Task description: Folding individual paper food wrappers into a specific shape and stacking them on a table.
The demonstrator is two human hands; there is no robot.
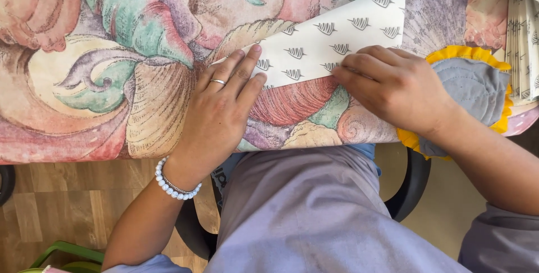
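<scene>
A folded sheet of white paper (pixel 331 37) printed with small grey patterns lies on a table under a seashell-patterned cloth (pixel 112 82). My left hand (pixel 222 113) rests flat, fingers together, its fingertips pressing the paper's left corner; it wears a ring and a pale bead bracelet. My right hand (pixel 393 85) lies with fingers curled down on the paper's lower right edge, pressing along the fold. Neither hand lifts the sheet.
A grey quilted round mat with a yellow ruffled rim (pixel 477 82) lies under my right wrist. A stack of the same patterned paper (pixel 525 43) sits at the far right edge. Below are my lap in grey cloth, a chair's black arm (pixel 412 186) and wooden floor (pixel 67 205).
</scene>
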